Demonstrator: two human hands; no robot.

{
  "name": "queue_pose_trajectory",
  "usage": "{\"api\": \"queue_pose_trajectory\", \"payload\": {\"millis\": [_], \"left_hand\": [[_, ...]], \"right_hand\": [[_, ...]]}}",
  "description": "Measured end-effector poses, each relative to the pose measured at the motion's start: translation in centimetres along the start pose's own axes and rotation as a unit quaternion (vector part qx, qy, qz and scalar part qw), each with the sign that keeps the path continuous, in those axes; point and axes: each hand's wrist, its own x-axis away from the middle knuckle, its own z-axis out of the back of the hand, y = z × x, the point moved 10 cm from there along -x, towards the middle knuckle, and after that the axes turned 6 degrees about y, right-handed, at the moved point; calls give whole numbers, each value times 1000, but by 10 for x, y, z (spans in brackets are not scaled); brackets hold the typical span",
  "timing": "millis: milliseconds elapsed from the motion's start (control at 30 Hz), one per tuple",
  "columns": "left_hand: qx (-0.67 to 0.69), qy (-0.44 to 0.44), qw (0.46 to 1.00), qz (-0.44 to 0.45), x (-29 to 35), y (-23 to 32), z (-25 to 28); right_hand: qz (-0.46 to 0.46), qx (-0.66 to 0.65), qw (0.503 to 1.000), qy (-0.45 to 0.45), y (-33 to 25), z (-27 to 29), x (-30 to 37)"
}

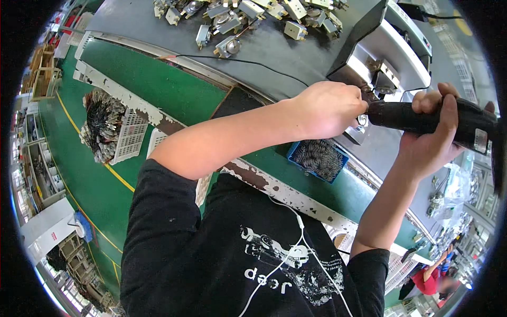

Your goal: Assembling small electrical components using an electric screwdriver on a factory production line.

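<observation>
My right hand is wrapped around the body of a black electric screwdriver, which lies nearly level and points to the left. My left hand is closed at the screwdriver's front end, its fingers curled in. What they grip there is hidden, though a shiny round metal piece shows just beside the fingertips. Behind both hands stands a white and grey bench device with a metal part seated in its front.
Many small metal and white assemblies lie heaped on the grey bench. A blue bin of small metal pieces sits below my left hand. A black cable crosses the bench. White crates stand on the green floor. A person in red is at lower right.
</observation>
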Motion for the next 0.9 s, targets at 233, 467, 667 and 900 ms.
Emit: {"api": "queue_pose_trajectory", "payload": {"millis": [233,467,667,900], "left_hand": [[7,-36,999,21,-1,-2,-3],[14,-14,1000,9,1,1,0],[5,-2,1000,5,2,-2,-4],[20,-26,999,18,-3,-5,-1]], "right_hand": [[10,-4,1000,-19,-5,-6,3],[-10,-29,999,-35,0,-3,4],[-18,-38,998,-50,5,-1,3],[23,-13,999,-34,1,-15,0]]}}
